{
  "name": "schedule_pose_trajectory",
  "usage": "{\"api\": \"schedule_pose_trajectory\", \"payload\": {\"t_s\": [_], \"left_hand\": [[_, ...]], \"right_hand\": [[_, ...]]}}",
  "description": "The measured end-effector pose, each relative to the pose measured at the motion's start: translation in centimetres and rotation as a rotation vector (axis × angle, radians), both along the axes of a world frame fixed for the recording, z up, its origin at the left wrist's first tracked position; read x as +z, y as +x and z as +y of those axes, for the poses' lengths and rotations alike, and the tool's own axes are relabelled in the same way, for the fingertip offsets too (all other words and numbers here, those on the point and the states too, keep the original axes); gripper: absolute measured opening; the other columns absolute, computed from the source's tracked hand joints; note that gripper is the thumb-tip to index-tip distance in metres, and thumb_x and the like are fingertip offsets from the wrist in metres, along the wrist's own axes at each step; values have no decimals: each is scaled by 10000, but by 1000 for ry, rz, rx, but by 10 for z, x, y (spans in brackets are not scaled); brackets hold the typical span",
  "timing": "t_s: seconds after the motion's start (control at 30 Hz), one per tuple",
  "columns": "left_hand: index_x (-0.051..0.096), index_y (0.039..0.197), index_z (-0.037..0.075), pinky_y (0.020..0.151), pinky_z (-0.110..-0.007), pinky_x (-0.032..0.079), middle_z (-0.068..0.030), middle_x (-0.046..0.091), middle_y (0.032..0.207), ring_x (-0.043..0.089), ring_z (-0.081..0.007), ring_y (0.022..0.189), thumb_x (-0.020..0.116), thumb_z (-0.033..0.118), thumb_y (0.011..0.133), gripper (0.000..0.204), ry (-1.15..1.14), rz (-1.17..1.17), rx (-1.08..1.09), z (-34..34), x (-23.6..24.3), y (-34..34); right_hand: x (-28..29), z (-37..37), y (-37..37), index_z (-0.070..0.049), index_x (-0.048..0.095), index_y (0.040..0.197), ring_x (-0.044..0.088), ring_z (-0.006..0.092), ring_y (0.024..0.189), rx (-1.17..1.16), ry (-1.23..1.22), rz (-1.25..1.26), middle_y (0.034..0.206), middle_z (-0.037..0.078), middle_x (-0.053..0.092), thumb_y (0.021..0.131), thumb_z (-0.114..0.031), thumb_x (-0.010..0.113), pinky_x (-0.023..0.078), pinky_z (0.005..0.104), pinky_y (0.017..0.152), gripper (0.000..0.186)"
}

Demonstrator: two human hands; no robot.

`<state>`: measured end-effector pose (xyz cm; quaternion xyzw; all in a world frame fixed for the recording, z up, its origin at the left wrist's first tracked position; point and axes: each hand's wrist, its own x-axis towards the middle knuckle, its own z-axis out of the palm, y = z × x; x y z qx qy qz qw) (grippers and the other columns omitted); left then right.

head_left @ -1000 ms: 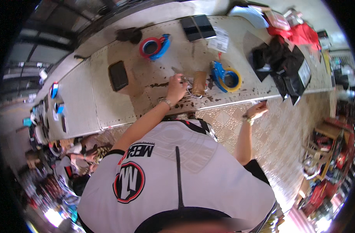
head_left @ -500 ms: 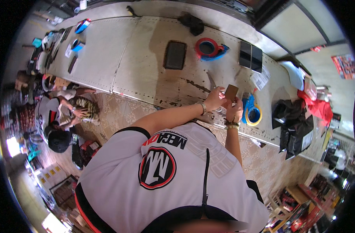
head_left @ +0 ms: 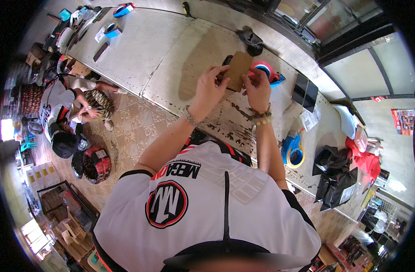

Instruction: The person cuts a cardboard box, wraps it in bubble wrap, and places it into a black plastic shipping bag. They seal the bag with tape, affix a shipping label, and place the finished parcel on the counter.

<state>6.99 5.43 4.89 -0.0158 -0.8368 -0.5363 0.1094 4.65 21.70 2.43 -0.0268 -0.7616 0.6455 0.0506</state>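
A flat brown piece of cardboard [head_left: 240, 68] is held up over the table between my two hands. My left hand [head_left: 209, 88] has its bent fingers and thumb at the left edge of the cardboard. On the other side, my right hand [head_left: 258, 90] pinches the lower right edge. Behind the cardboard a dark rectangular thing [head_left: 227, 60] on the table is mostly covered from view. A tape dispenser with a red roll [head_left: 264, 67] lies just past my right fingers.
A blue dispenser with yellow-rimmed tape [head_left: 294, 154] lies near the front edge. Two dark phone-like slabs [head_left: 304, 92], a printed paper [head_left: 311, 118] and black plastic packages [head_left: 336, 177] are on the right. At the left, another person [head_left: 64, 118] sits low beside the table [head_left: 139, 41].
Both hands have carried the cardboard leftward and farther across the table, over to the dark rectangular thing. It now shows larger and more upright. My view has shifted and turned.
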Motion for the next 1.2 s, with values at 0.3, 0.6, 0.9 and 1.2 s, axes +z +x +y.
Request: {"api": "schedule_pose_trajectory", "payload": {"t_s": [0.3, 0.6, 0.9, 1.2], "left_hand": [[718, 946, 69, 763, -368, 511, -147, 571, 1042, 602, -293, 894, 733, 89, 760, 187, -142, 10, -25, -23, -26, -12], [535, 1213, 92, 986, -483, 379, -205, 470, 1248, 443, -404, 1151, 750, 179, 753, 515, -424, 278, 44, -7, -21, -24], [520, 1250, 94, 1040, -487, 324, -202, 458, 1291, 430, -371, 1205, 714, 256, 829, 491, -429, 176, 12, -10, -30, -20], [536, 1231, 112, 989, -510, 373, -208, 423, 1319, 418, -404, 1181, 739, 265, 792, 508, -589, 243, 24, -4, -16, -23]], "right_hand": [[-21, -16, -5, -28, 538, 1232, 581, 96, 611, 44, 159, 37, 836, 47, 576, 843, -121, 725, 474, 245, 459, 441], [-34, -7, -9, -56, 571, 1210, 548, 119, 636, 64, 281, 182, 855, 53, 555, 853, -151, 719, 452, 253, 538, 398], [-138, 99, 89, -32, 561, 1073, 563, 329, 1087, -16, 1110, -446, 1106, 158, 571, 795, -308, 741, 508, 448, 859, 431], [-166, 116, 126, -41, 540, 1081, 572, 342, 1042, -66, 981, -474, 1078, 160, 555, 741, -292, 793, 505, 443, 853, 493]]}}
